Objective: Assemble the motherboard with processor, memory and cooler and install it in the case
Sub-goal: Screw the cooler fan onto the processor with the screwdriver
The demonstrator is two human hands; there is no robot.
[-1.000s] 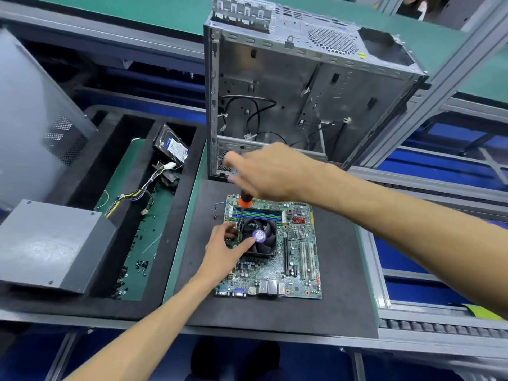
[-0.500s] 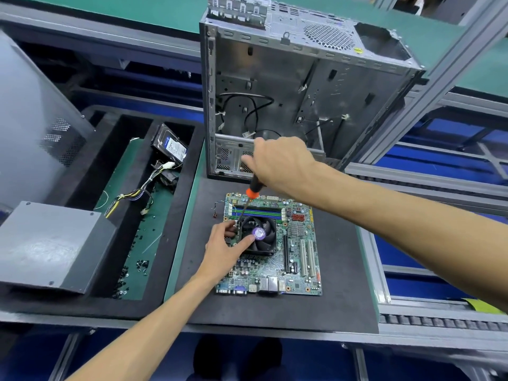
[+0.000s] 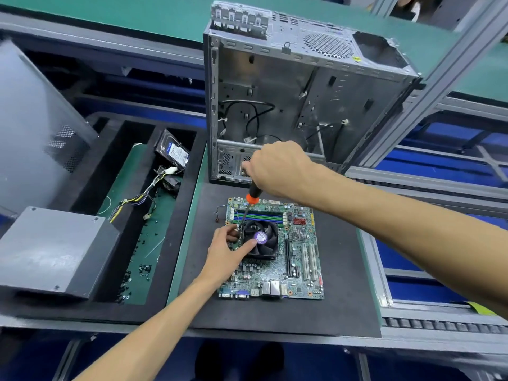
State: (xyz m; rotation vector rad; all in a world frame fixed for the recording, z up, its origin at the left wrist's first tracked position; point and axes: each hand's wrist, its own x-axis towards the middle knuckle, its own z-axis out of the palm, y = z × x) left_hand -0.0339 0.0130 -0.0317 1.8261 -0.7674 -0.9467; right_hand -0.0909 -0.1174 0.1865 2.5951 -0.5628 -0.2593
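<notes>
Right hand (image 3: 277, 169) at frame centre, fist wrapped round screwdriver (image 3: 249, 205), handle mostly hidden inside the grip, tip lost at the upper-left corner of cooler (image 3: 261, 239). Left hand (image 3: 226, 253) below, thumb on the fan hub, fingers curled at the cooler's left edge; whether pinching anything there, cannot tell. Motherboard (image 3: 275, 248) flat on dark mat, lower centre of desk (image 3: 275, 317). Open case (image 3: 297, 105) upright behind, top centre. Hard drive (image 3: 173, 151) in the left tray, half in shadow.

Black foam mat (image 3: 341, 270) bearing motherboard (image 3: 299, 265), upright open case (image 3: 275, 86) behind, parts tray (image 3: 176, 204) left
</notes>
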